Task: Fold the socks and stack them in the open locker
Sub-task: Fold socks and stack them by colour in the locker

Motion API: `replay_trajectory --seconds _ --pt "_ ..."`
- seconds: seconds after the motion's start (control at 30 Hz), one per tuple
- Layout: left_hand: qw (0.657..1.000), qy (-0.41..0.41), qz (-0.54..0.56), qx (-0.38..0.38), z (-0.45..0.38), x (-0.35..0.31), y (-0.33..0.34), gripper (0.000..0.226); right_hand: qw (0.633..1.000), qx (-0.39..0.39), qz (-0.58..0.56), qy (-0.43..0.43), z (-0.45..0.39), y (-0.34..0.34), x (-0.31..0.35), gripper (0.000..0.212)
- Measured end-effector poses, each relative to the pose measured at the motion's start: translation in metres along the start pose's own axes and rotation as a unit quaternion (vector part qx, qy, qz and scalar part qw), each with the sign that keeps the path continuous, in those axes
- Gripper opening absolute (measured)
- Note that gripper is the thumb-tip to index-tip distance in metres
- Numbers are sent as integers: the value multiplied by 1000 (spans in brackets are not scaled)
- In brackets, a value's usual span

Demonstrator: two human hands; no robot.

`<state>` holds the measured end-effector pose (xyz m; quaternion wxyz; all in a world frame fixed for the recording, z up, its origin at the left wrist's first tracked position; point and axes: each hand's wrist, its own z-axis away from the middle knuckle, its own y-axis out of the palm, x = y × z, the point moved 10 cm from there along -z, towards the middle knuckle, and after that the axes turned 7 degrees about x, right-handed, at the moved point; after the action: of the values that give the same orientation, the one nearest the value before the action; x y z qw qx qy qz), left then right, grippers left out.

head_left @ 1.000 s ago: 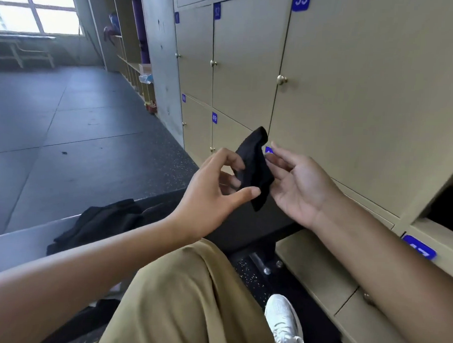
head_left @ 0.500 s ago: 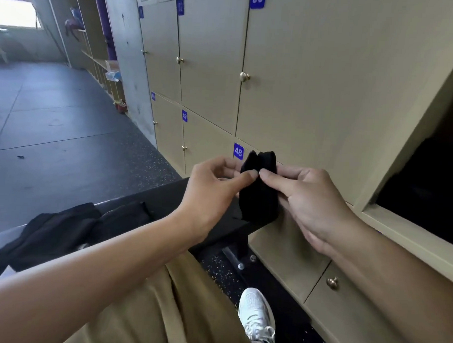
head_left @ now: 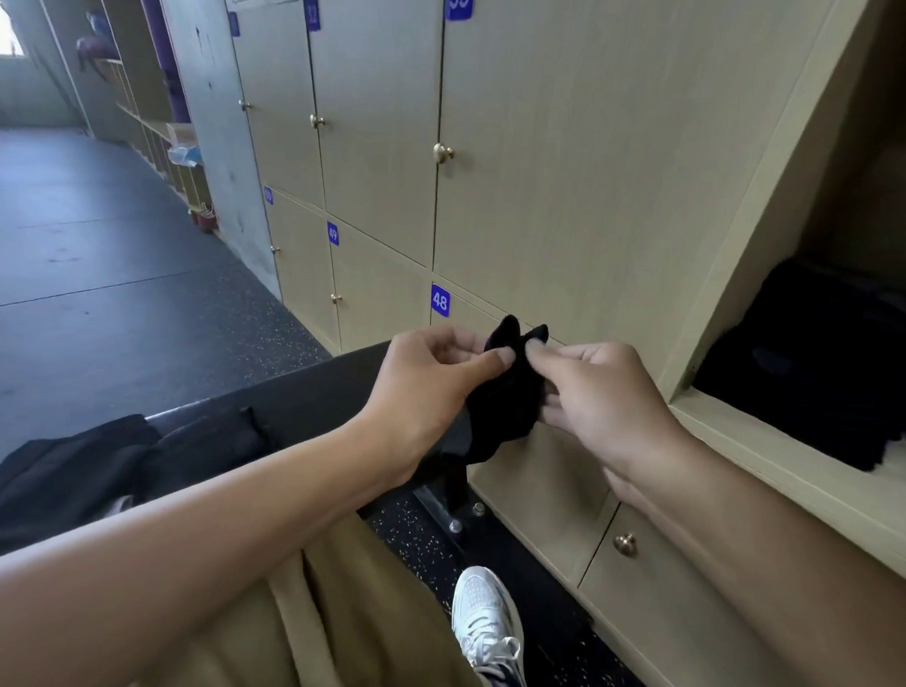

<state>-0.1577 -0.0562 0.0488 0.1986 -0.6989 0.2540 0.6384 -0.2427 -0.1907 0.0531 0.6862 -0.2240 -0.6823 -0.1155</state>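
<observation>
A black sock [head_left: 505, 396] hangs folded between my two hands in front of the closed locker doors. My left hand [head_left: 429, 378] pinches its upper left edge between thumb and fingers. My right hand [head_left: 598, 399] pinches the upper right edge, its fingers curled behind the fabric. To the right, the open locker [head_left: 776, 452] holds a dark stack of socks [head_left: 824, 377] on its floor. More black socks [head_left: 76, 474] lie in a heap on the dark bench [head_left: 310, 395] at the left.
Closed beige locker doors with brass knobs [head_left: 442, 152] and blue number tags fill the wall ahead. My khaki trouser leg [head_left: 328, 621] and white sneaker [head_left: 487, 617] are below. Grey floor stretches away at the left.
The view has swung right, bringing the open locker into sight. Both hands went from loosely handling the sock to pinching its top edges, with the sock now doubled over.
</observation>
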Motion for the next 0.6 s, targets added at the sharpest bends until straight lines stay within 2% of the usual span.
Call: replay_trajectory --seconds 0.1,0.13,0.23,0.27,0.33,0.43,0.53,0.6 --pt "999 1 12 50 1 -7 17 31 1000 17 -2 -6 7 0 7 76" --pt "997 -4 30 69 3 -10 24 35 1000 21 2 -8 10 -3 10 75" --pt "992 -18 22 120 7 -19 40 51 1000 24 18 -9 19 -19 12 23" --pt "990 -16 5 138 9 -22 45 53 1000 17 26 -6 22 -26 12 11" --pt "987 -7 -32 159 10 -28 57 52 999 -3 37 -1 28 -43 13 9" --pt "985 37 -93 140 8 -42 66 32 999 -23 26 -5 34 -62 17 15" --pt "978 90 -176 70 2 -61 65 5 998 -43 -28 -25 41 -86 23 24" --pt "977 77 -192 49 -3 -65 66 17 993 -48 -103 -27 43 -99 22 27"
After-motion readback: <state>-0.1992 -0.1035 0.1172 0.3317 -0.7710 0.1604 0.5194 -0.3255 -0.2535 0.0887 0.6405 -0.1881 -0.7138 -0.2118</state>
